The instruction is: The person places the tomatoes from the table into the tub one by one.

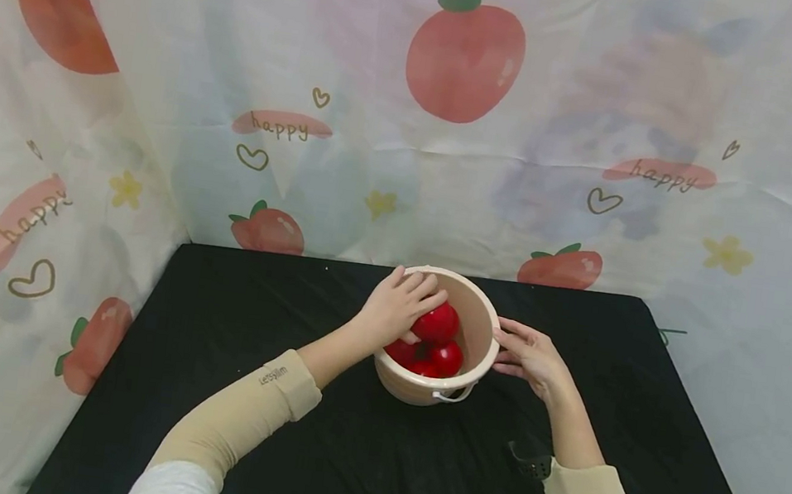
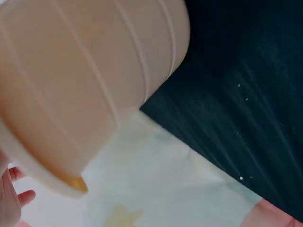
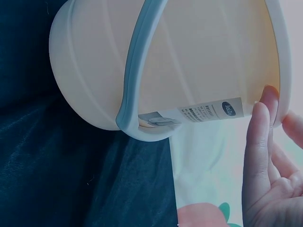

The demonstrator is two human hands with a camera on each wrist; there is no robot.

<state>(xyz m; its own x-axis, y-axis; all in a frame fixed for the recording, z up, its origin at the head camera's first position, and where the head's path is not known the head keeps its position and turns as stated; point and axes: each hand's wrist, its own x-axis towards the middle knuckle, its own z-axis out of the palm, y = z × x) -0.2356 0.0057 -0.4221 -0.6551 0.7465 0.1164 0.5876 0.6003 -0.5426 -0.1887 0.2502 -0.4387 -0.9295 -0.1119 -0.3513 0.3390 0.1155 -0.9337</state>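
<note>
- Bucket [image 1: 479,325]: cream plastic, with a pale handle [image 3: 135,71]; it stands on my black worktop [image 1: 264,447] near the middle of the far edge.
- Red balls: three lie inside the bucket; the top ball [image 1: 437,323] sits above the other two.
- My left grip [image 1: 395,307]: reaches over the bucket's rim, fingers curled around the top ball.
- My right grip [image 1: 530,356]: fingers straight and spread, fingertips [image 3: 259,118] touching the bucket's outer wall.
- Backdrop [image 1: 465,64]: a fruit-printed cloth hangs behind the worktop.
</note>
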